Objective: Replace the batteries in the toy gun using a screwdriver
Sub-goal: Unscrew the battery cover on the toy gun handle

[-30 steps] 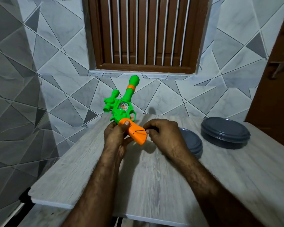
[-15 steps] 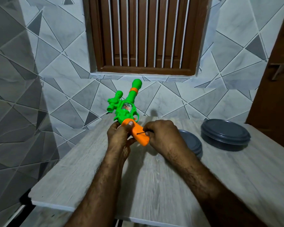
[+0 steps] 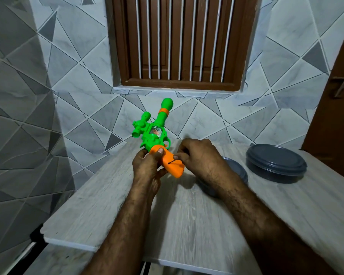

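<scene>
Hardly anything has moved in the last second; the toy gun point(image 3: 154, 133) sits a touch further right and lower in my view, and both of my hands keep the same hold on it as before. My left hand point(image 3: 147, 165) is wrapped round the top of the orange grip point(image 3: 174, 168), fingers curled behind it, thumb pressed flat on the orange plastic just where it meets the green body; my right hand point(image 3: 199, 157) has its fingers curled in, pinching the screwdriver point(image 3: 174, 161). Only the thin dark shaft shows, running leftward from my fingertips; its tip is set against the side of the orange grip, and the handle is hidden inside my hand.

I hold the toy gun over the far part of the tabletop point(image 3: 187, 215), barrel pointing up and away toward the tiled wall point(image 3: 68, 76), leaning a little to the right; the scope sticks out on its left side, and an orange ring circles the barrel below the muzzle. I cannot tell whether the butt of the grip touches the tabletop; a shadow lies just beneath it.

To my right on the tabletop stands a dark grey round dish point(image 3: 276, 161); a second dark dish point(image 3: 236, 171) lies nearer, partly hidden behind my right forearm. Above the toy gun, set in the wall, is a brown barred window point(image 3: 179, 42).
</scene>
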The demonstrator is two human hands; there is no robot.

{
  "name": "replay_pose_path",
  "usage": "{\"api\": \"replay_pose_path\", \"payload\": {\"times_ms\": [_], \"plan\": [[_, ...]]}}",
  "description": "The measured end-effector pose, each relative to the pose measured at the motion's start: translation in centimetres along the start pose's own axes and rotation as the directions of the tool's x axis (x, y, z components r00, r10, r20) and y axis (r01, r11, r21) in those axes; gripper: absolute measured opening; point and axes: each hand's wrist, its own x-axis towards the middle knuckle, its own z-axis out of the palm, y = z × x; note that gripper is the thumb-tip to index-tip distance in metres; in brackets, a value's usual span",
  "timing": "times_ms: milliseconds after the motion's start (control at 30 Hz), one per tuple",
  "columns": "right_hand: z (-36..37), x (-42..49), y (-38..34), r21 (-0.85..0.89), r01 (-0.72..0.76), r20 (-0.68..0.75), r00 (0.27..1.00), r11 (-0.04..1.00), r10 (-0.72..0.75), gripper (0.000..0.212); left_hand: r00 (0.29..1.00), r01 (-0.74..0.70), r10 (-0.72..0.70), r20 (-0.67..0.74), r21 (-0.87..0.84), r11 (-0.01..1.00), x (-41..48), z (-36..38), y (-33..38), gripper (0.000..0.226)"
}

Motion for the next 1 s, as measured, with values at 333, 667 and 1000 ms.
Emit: {"api": "replay_pose_path", "payload": {"times_ms": [333, 667, 1000], "plan": [[0.5, 0.7, 0.0, 0.073, 0.055, -0.018, 0.998, 0.996, -0.054, 0.015, 1.000, 0.010, -0.010, -0.026, 0.004, 1.000, -0.3, 0.1, -0.3, 0.029], [1.8, 0.5, 0.0, 0.255, 0.034, -0.189, 0.982, 0.966, 0.016, 0.018, 0.997, 0.029, -0.032, -0.065, -0.038, 0.999, -0.3, 0.3, -0.2, 0.012], [4.3, 0.3, 0.5, 0.545, -0.004, -0.274, 0.944, 0.839, 0.183, 0.021, 0.991, 0.058, -0.060, -0.117, -0.014, 0.998, -0.5, -0.1, -0.8, 0.010]]}}
